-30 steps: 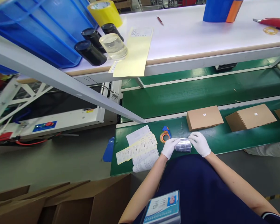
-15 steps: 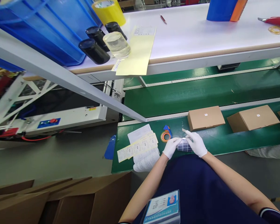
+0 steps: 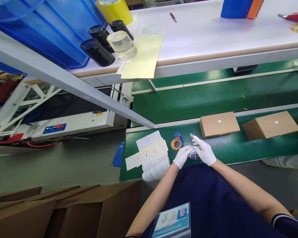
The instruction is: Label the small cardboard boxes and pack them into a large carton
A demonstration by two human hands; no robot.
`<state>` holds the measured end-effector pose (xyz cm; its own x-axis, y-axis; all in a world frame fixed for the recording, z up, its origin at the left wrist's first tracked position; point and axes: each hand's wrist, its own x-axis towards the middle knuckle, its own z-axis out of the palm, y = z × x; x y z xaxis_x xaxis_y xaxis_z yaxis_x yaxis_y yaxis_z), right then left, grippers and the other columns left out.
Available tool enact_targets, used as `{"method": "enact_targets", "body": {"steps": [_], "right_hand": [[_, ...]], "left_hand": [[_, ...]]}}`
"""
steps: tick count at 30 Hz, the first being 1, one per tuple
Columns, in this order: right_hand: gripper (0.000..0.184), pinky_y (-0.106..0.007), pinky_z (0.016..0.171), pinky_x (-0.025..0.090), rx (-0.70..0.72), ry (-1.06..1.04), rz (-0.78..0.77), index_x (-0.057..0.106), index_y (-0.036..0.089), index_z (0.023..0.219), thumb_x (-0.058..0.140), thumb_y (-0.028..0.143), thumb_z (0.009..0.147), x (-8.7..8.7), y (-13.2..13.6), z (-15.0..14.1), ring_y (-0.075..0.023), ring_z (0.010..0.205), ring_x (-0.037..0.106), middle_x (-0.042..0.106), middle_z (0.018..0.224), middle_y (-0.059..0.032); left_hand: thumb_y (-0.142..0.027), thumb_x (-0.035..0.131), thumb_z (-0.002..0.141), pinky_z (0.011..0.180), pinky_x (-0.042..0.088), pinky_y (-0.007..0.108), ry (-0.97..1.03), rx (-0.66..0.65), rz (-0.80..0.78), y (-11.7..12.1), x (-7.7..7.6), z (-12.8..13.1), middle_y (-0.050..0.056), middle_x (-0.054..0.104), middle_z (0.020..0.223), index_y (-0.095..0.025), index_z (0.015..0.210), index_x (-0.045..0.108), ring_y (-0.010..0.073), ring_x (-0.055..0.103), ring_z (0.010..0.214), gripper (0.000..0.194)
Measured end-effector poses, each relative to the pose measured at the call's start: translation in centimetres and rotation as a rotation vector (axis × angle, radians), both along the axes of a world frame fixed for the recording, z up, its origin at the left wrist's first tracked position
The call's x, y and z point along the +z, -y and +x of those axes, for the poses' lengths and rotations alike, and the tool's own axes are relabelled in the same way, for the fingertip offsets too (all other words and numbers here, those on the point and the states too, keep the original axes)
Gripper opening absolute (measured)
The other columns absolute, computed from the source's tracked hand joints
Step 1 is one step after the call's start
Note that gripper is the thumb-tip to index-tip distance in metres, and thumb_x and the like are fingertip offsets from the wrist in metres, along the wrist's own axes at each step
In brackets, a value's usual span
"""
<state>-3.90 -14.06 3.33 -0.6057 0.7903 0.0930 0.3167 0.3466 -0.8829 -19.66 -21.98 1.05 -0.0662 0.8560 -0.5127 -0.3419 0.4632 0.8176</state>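
Green conveyor belt (image 3: 228, 155) | gloved left hand (image 3: 182, 157), right hand (image 3: 205, 151) pinching printed sheet (image 3: 195, 154) | cardboard boxes (image 3: 220, 124) alongside

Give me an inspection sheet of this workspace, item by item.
surface: green conveyor belt
job's things: printed sheet between the hands, pale strip just past the right fingertips
clutter: paper forms, label strips, tape roll on the belt
hands: gloved; left hand on the sheet, right hand over its edge
cables: red cable under the white machine
surroundings: boxes on the belt, white bench with blue crate and black jars, cartons by the belt
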Motion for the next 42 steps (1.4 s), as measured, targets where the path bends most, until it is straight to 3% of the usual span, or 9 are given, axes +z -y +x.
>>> {"method": "enact_targets", "body": {"steps": [5,9,18,22,25,27,34,37,42], "right_hand": [[0.060,-0.040,0.099,0.057,0.052,-0.036,0.222,0.042,0.029,0.155,0.044,0.013,0.097,-0.5,-0.4,-0.2,-0.0210,0.110,0.067,0.072,0.121,-0.0064],[0.058,-0.039,0.097,0.057,0.156,-0.008,0.276,0.040,0.027,0.156,0.041,0.014,0.099,0.1,-1.0,-0.5,-0.0217,0.109,0.068,0.069,0.128,-0.0082],[0.067,-0.043,0.105,0.052,0.112,-0.008,0.060,0.038,0.032,0.157,0.050,0.013,0.093,0.8,-3.2,-0.1,-0.0227,0.116,0.063,0.067,0.131,-0.0061],[0.058,-0.043,0.105,0.051,-0.090,-0.128,-0.266,0.049,0.026,0.148,0.055,0.021,0.091,1.0,-5.0,1.0,-0.0216,0.111,0.064,0.069,0.118,-0.0070],[0.057,-0.041,0.100,0.053,-0.200,-0.230,-0.539,0.049,0.021,0.144,0.061,0.035,0.090,1.4,-7.8,3.2,-0.0201,0.101,0.066,0.069,0.106,-0.0059],[0.059,-0.040,0.096,0.053,-0.221,-0.242,-0.603,0.049,0.020,0.141,0.064,0.041,0.089,1.9,-10.2,5.5,-0.0194,0.097,0.065,0.066,0.100,-0.0043],[0.049,-0.035,0.082,0.055,-0.314,0.004,-0.442,0.052,0.021,0.134,0.060,0.041,0.090,2.6,-17.8,12.4,-0.0160,0.078,0.061,0.060,0.087,0.0007],[0.048,-0.038,0.090,0.054,-0.316,0.112,-0.360,0.053,0.022,0.134,0.061,0.035,0.089,2.2,-19.5,12.6,-0.0177,0.084,0.066,0.067,0.089,-0.0003],[0.047,-0.037,0.097,0.054,-0.237,0.142,-0.372,0.052,0.024,0.136,0.059,0.028,0.089,1.4,-20.1,11.0,-0.0173,0.089,0.072,0.073,0.091,0.0008]], "left_hand": [[-0.032,0.090,0.066,0.093,0.052,0.038,0.126,0.036,-0.016,0.0,0.3,0.4,0.013,0.077,0.109,-0.012,0.108,0.075,0.0256,0.071,0.099,0.049],[-0.032,0.090,0.067,0.093,0.052,0.039,0.198,0.073,-0.052,-0.3,0.1,0.6,0.015,0.077,0.107,-0.010,0.108,0.074,0.0257,0.072,0.097,0.049],[-0.032,0.091,0.067,0.101,0.052,0.046,0.142,0.099,-0.119,-1.8,-0.8,0.3,0.017,0.076,0.115,-0.011,0.115,0.073,0.0316,0.071,0.109,0.055],[-0.036,0.093,0.062,0.101,0.054,0.047,0.032,0.146,-0.179,-2.4,-1.4,-0.3,0.016,0.077,0.113,-0.013,0.113,0.074,0.0321,0.071,0.110,0.059],[-0.038,0.093,0.060,0.101,0.054,0.048,-0.097,0.174,-0.197,-2.9,-2.9,-1.3,0.014,0.078,0.107,-0.013,0.108,0.076,0.0329,0.071,0.107,0.056],[-0.036,0.091,0.061,0.102,0.053,0.050,-0.177,0.202,-0.192,-3.3,-4.2,-2.0,0.014,0.078,0.105,-0.013,0.107,0.076,0.0335,0.071,0.107,0.054],[-0.020,0.083,0.070,0.109,0.048,0.049,-0.230,0.398,-0.283,-6.0,-9.2,-2.5,0.016,0.073,0.121,-0.015,0.124,0.071,0.0315,0.067,0.118,0.056],[-0.013,0.082,0.070,0.111,0.046,0.047,-0.234,0.428,-0.336,-7.0,-10.8,-2.4,0.016,0.072,0.123,-0.015,0.131,0.067,0.0300,0.066,0.119,0.063],[-0.008,0.070,0.077,0.111,0.047,0.045,-0.296,0.438,-0.430,-7.6,-12.9,-2.0,0.016,0.071,0.123,-0.013,0.143,0.057,0.0273,0.067,0.116,0.068]]}}
